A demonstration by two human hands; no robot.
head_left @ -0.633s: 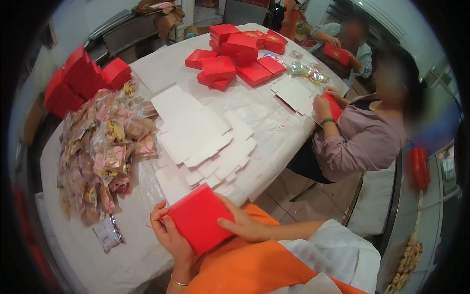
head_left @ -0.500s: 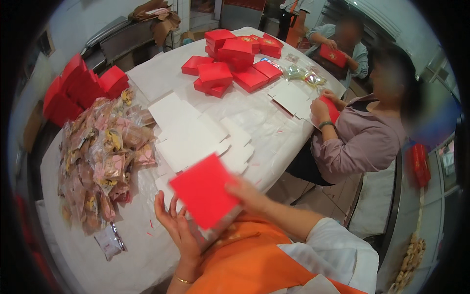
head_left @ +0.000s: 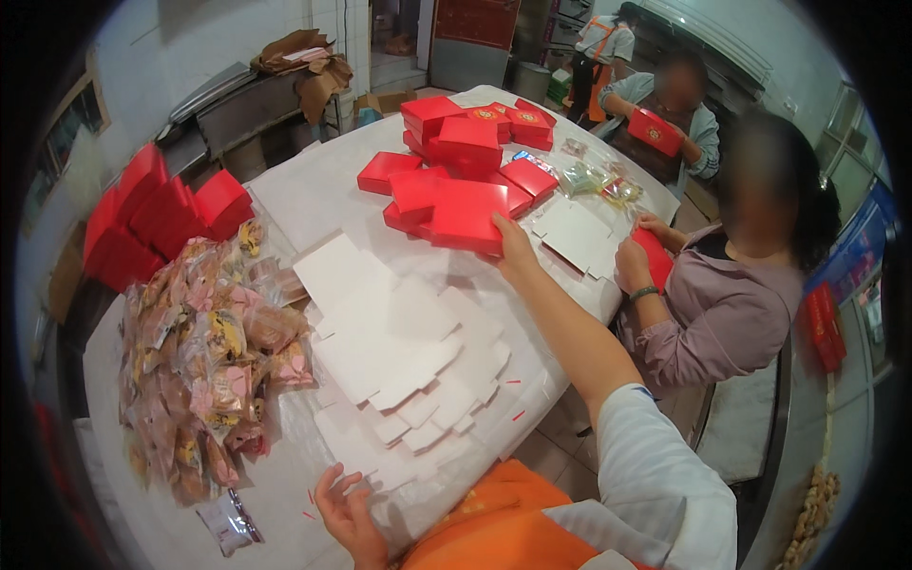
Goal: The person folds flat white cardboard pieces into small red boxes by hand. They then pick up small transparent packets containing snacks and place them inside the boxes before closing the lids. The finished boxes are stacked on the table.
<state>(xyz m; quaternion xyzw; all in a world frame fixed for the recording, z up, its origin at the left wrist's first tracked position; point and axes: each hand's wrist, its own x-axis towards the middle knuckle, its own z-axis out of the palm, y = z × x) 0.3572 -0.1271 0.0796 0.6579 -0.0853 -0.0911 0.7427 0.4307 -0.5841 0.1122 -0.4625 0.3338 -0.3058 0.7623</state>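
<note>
My right arm stretches far over the table, and my right hand [head_left: 514, 239] grips a red box [head_left: 469, 215] by its right edge. That box is at the near side of the pile of red boxes [head_left: 470, 142], overlapping some of them in view. My left hand [head_left: 349, 508] is at the table's near edge with fingers apart and slightly curled, holding nothing. Just beyond it lies a stack of flat white box blanks [head_left: 380, 323], spread unevenly. Left of the blanks rises a heap of small clear-wrapped packets [head_left: 204, 351].
More red boxes [head_left: 161, 209] stand stacked at the far left. A silvery packet [head_left: 228, 522] lies near the front left. On the right, a co-worker [head_left: 708, 285] folds something red beside other white blanks [head_left: 575, 237]. Farther back, another person [head_left: 674, 114] holds a red box.
My right hand has carried the red box forward from in front of me to the pile. My left hand has come away from the box and is lower, near the table's edge.
</note>
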